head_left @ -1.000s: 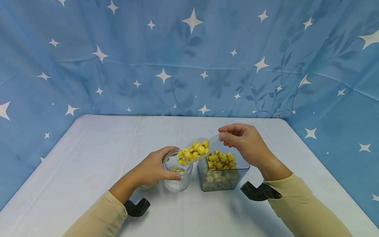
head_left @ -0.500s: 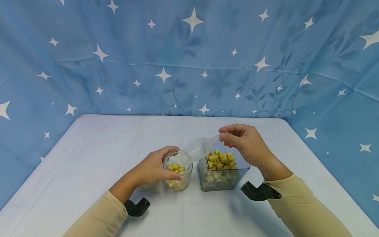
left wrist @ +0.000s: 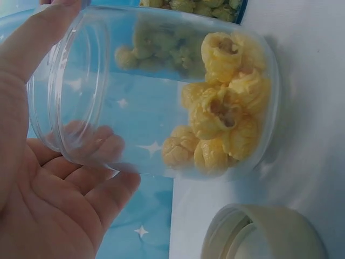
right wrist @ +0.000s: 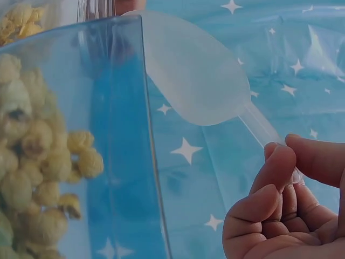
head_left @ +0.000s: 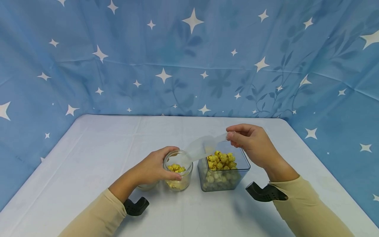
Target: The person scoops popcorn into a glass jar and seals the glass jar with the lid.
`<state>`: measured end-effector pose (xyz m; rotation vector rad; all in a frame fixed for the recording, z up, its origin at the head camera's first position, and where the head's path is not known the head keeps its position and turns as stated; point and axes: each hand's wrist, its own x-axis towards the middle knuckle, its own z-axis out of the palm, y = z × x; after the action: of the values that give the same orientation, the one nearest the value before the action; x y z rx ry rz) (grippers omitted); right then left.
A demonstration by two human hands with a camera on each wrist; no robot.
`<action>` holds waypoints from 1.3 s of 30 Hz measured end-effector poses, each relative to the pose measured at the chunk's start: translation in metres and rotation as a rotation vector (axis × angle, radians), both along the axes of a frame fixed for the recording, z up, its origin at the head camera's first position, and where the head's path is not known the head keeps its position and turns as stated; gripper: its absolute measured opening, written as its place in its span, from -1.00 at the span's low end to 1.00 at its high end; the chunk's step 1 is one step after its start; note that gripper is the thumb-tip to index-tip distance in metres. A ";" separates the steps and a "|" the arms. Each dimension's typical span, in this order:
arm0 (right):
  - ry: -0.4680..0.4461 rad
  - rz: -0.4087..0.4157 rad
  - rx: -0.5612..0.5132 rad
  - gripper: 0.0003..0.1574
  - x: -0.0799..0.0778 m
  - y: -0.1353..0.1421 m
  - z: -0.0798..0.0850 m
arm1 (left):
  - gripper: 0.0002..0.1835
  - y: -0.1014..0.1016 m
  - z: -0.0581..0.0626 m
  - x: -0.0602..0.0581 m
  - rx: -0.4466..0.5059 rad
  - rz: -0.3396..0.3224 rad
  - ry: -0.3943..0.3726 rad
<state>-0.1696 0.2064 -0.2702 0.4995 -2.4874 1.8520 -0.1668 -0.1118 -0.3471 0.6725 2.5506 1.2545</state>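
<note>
My left hand (head_left: 157, 166) grips a clear jar (head_left: 185, 180) around its neck, thumb on the near side and fingers behind. Yellow popcorn (left wrist: 223, 108) covers the jar's bottom in the left wrist view. Between thumb and fingertips, my right hand (head_left: 251, 141) pinches the handle end of a translucent white scoop (head_left: 199, 148). No popcorn shows in the scoop, and its tip overlaps the jar's mouth in the head view. Just right of the jar stands a clear square tub (head_left: 217, 184), heaped with popcorn (head_left: 221, 160), under the scoop and right hand.
A cream-coloured round lid (left wrist: 269, 232) lies on the white-covered table (head_left: 97, 158), partly hidden behind the left hand in the head view. Behind the table hangs a blue curtain (head_left: 177, 49) with white stars. Each wrist wears a black camera mount (head_left: 265, 192).
Popcorn that lay in the scoop one second ago is now in the jar. The scoop, tipped down half a second ago, has drawn back to the right with the right hand. The left hand stayed put.
</note>
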 end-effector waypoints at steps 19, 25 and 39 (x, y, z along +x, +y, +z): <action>0.058 0.034 -0.387 -0.61 0.010 0.064 -0.016 | 0.03 0.017 0.035 -0.011 -0.109 -0.113 0.079; 0.066 -0.027 -0.326 -0.63 0.011 0.079 -0.014 | 0.05 0.041 0.053 -0.016 -0.137 -0.138 0.067; 0.225 -0.339 0.393 -0.66 0.017 0.072 0.004 | 0.04 0.082 0.046 -0.018 -0.238 -0.148 0.056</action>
<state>-0.1527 0.2789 -0.2663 0.2455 -2.5804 1.1306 -0.1846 -0.0302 -0.3008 0.8345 2.5839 0.8795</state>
